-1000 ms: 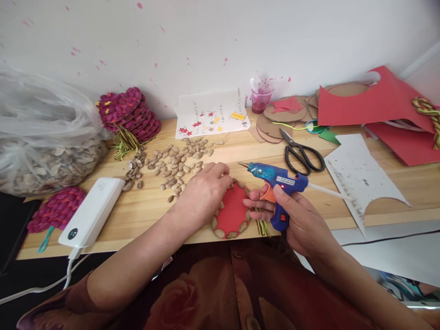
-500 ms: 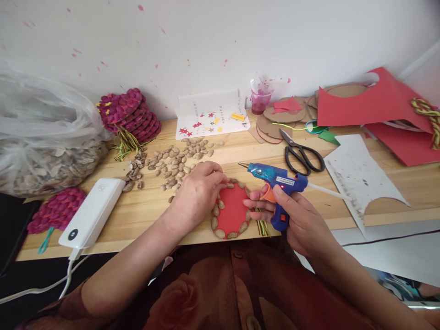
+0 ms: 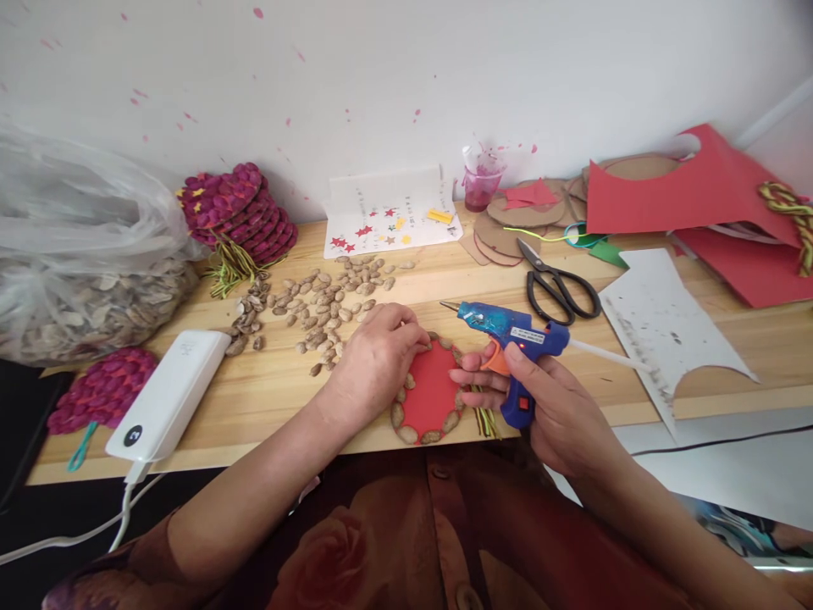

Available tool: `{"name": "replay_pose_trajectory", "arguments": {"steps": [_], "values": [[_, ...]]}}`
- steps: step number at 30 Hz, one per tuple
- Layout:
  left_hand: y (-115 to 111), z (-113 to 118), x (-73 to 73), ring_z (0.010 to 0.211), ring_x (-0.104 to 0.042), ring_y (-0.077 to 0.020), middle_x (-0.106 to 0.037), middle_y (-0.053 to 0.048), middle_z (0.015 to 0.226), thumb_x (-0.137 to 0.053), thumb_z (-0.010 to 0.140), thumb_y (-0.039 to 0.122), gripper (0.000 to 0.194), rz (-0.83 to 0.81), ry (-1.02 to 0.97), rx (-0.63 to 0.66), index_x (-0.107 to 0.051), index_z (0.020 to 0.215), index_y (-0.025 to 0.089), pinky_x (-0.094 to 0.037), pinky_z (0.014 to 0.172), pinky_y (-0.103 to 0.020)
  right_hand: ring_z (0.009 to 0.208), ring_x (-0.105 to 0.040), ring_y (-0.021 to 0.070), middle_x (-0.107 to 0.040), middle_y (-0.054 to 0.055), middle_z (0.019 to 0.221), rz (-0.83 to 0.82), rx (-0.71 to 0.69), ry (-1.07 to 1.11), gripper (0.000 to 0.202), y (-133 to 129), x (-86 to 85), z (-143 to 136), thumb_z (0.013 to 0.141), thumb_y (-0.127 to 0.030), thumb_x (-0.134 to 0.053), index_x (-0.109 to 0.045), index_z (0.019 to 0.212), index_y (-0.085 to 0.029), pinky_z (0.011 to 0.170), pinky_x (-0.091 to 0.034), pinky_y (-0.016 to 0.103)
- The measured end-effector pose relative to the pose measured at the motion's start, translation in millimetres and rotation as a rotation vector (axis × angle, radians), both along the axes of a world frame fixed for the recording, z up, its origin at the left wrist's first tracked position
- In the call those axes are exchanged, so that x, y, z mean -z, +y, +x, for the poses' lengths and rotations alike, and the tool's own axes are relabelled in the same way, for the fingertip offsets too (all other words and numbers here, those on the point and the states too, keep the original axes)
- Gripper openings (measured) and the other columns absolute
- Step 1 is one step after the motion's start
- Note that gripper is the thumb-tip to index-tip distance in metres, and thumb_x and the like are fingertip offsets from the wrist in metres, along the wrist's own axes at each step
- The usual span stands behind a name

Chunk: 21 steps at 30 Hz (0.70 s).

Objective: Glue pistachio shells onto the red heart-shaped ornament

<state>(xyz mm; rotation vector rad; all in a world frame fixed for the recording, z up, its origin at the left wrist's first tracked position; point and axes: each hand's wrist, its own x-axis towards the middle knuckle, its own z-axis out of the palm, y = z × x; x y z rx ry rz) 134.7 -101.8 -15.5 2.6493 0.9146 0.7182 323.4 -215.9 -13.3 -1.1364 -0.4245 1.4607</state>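
A red disc (image 3: 432,391) edged with a ring of mottled brown seeds (image 3: 452,421) lies at the table's front edge. My left hand (image 3: 384,356) is bent over the disc's upper left rim, fingers pinched together at the seed ring; whatever is between the fingertips is hidden. On the right, my right hand (image 3: 552,407) grips a blue glue gun (image 3: 508,326) by its handle, a finger at the orange trigger. Its nozzle points left, above the disc, and a white glue stick (image 3: 606,354) protrudes from the back. Yellow-green tassel threads (image 3: 486,415) show beside the disc.
Loose seeds (image 3: 323,296) are scattered behind my left hand. A white power bank (image 3: 171,394) and a plastic bag of shells (image 3: 95,296) are at left. Black-handled scissors (image 3: 555,284), cardboard discs (image 3: 501,237), red card (image 3: 673,199) and white card (image 3: 666,313) lie right.
My left hand has shifted slightly right and down along the disc's rim, its fingertips still together. My right hand and the glue gun have hardly moved.
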Motion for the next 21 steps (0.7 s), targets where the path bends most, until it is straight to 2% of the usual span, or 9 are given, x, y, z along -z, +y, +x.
{"name": "replay_pose_trajectory", "arguments": {"steps": [21], "values": [[0.7,2.7,-1.0,0.098,-0.057,-0.0198,-0.062,-0.007,0.102,-0.059,0.092,0.012,0.015,-0.104,-0.051,-0.004,-0.067,0.081,0.016,-0.052,0.088,-0.037,0.093,-0.077,0.0258,-0.076,0.006,0.097,0.008,0.017,-0.004,0.029,-0.1,0.0,-1.6,0.085,-0.051,-0.074,-0.073,0.09,-0.022,0.078,-0.065,0.036]]}}
